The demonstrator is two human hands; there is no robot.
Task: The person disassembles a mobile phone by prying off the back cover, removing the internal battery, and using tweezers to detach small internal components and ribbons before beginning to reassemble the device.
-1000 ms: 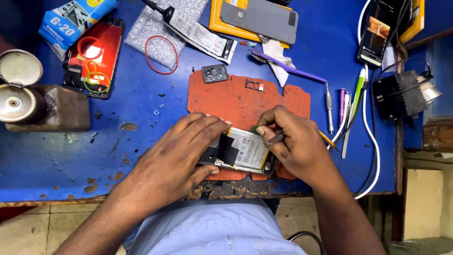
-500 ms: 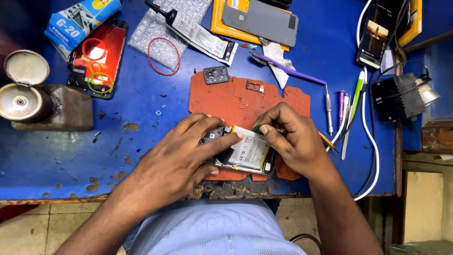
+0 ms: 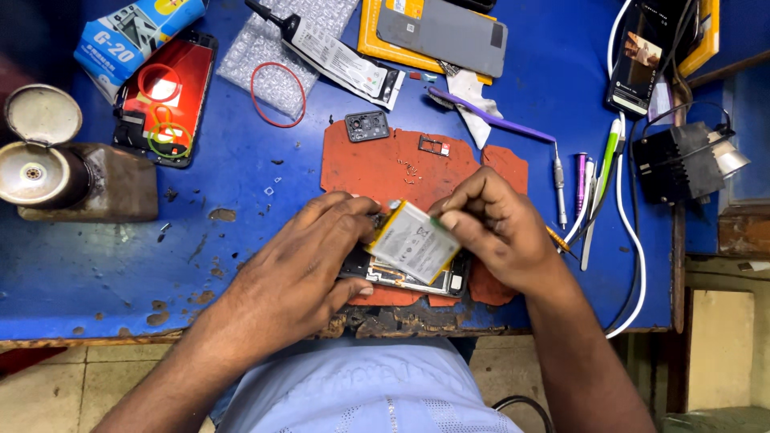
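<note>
Hands meet at the middle of the frame: left hand [image 3: 309,265] presses on the open phone [image 3: 405,277], right hand [image 3: 497,228] pinches the white battery [image 3: 413,240] over it.

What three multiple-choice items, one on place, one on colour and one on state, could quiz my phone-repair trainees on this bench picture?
1. Where does the opened black phone body lie?
A. on the worn red rubber mat
B. inside the bubble wrap bag
C. on the floor tiles

2. What colour is the toothbrush beyond the mat?
A. green
B. purple
C. white

3. How does the flat white battery sit?
A. flat in the phone body
B. tilted up off the phone body, gripped by both hands
C. alone on the blue tabletop

Answers:
1 A, the phone rests on the mat at the near table edge.
2 B, its handle is purple.
3 B, the left hand and right hand pinch its opposite sides and its far edge is raised.
</note>
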